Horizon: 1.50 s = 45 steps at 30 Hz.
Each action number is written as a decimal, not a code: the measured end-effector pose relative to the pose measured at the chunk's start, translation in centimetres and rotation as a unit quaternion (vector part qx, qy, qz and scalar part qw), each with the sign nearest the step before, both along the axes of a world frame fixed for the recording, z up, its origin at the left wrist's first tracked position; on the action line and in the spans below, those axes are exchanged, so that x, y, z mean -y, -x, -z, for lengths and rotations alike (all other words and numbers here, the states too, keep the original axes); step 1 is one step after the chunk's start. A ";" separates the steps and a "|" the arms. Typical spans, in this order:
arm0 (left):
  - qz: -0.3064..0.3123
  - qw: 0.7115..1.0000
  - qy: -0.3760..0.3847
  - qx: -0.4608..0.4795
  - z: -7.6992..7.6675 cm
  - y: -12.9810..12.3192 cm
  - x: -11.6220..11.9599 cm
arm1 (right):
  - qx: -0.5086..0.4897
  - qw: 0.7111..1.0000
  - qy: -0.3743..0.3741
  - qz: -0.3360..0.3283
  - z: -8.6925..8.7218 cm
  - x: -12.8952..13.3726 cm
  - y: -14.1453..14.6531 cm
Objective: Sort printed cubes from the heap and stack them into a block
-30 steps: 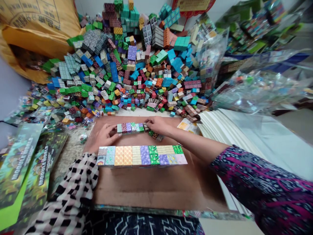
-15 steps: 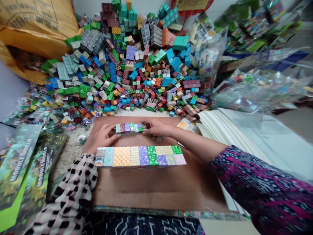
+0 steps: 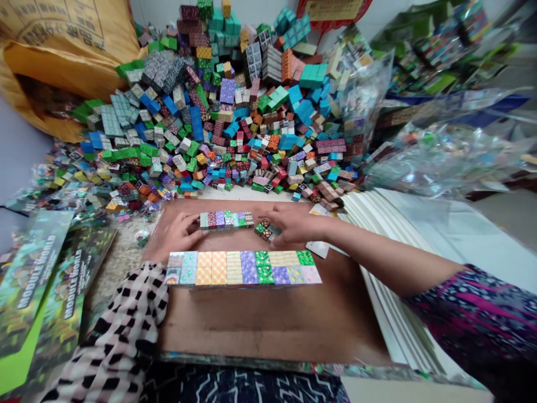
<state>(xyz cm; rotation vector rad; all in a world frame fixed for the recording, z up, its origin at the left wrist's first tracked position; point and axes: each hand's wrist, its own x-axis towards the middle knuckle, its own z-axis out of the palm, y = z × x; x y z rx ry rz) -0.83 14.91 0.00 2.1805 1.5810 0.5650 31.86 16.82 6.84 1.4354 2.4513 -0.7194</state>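
Note:
A short row of small patterned cubes (image 3: pixel 226 219) lies on the brown board. My left hand (image 3: pixel 180 234) is at its left end, thumb and fingers bent around that end. Just right of the row sits a small group of green, black and brown cubes (image 3: pixel 264 229). My right hand (image 3: pixel 296 224) grips this group from the right, with the forefinger reaching over it and the thumb in front; its far side is covered by the fingers. Nearer to me stands a longer, two-deep block row (image 3: pixel 245 268) in orange, cream, purple, green and pink, which neither hand touches.
A large heap of coloured blocks (image 3: pixel 235 123) rises behind the brown board (image 3: pixel 268 324). Printed "Module World" sheets (image 3: pixel 37 268) lie at left below a yellow sack (image 3: pixel 71 61). White sheets (image 3: pixel 390 252) are stacked at right, near clear plastic bags (image 3: pixel 444 162).
My right hand has moved right, off the right end of the small row and onto the green and black cubes. My left hand stays at the left end.

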 end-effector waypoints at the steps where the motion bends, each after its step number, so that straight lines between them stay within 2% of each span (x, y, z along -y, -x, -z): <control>1: 0.001 1.000 0.002 -0.002 -0.1 0.0 0.1 | 0.015 1.000 -0.005 0.015 0.2 0.6 0.3; 7: -0.004 1.000 -0.008 0.008 0.3 0.0 -0.2 | 0.038 0.987 -0.056 0.145 1.5 2.6 2.6; 10: -0.007 1.000 -0.003 0.008 0.7 0.1 -0.3 | 0.045 0.983 -0.071 0.162 1.7 2.5 2.6; 14: -0.002 1.000 -0.004 0.010 1.1 0.3 -0.5 | 0.037 0.982 -0.086 0.162 1.8 2.0 1.2; 17: 0.001 1.000 -0.013 0.008 1.3 0.4 -0.7 | -0.018 0.986 -0.095 0.137 1.3 1.2 0.5; 20: 0.005 1.000 -0.012 0.013 1.4 0.4 -0.7 | -0.064 0.990 -0.119 0.043 0.4 0.1 1.1; 23: -0.001 1.000 -0.016 0.020 1.6 0.4 -0.6 | -0.032 0.984 -0.166 -0.053 -0.2 -1.1 2.9; 26: -0.004 1.000 -0.028 0.012 1.6 0.5 -0.6 | -0.001 0.977 -0.189 -0.100 -0.2 -2.0 4.8; 31: -0.006 1.000 -0.024 0.006 1.6 0.5 -0.6 | 0.003 0.985 -0.137 -0.103 0.6 -2.5 6.4; 39: -0.015 0.999 0.013 0.028 1.4 0.3 -0.5 | -0.045 0.992 -0.107 -0.049 1.1 -2.0 5.9; 45: -0.020 0.999 0.002 0.037 1.1 0.1 -0.3 | -0.094 0.989 -0.106 -0.041 2.2 -1.8 6.3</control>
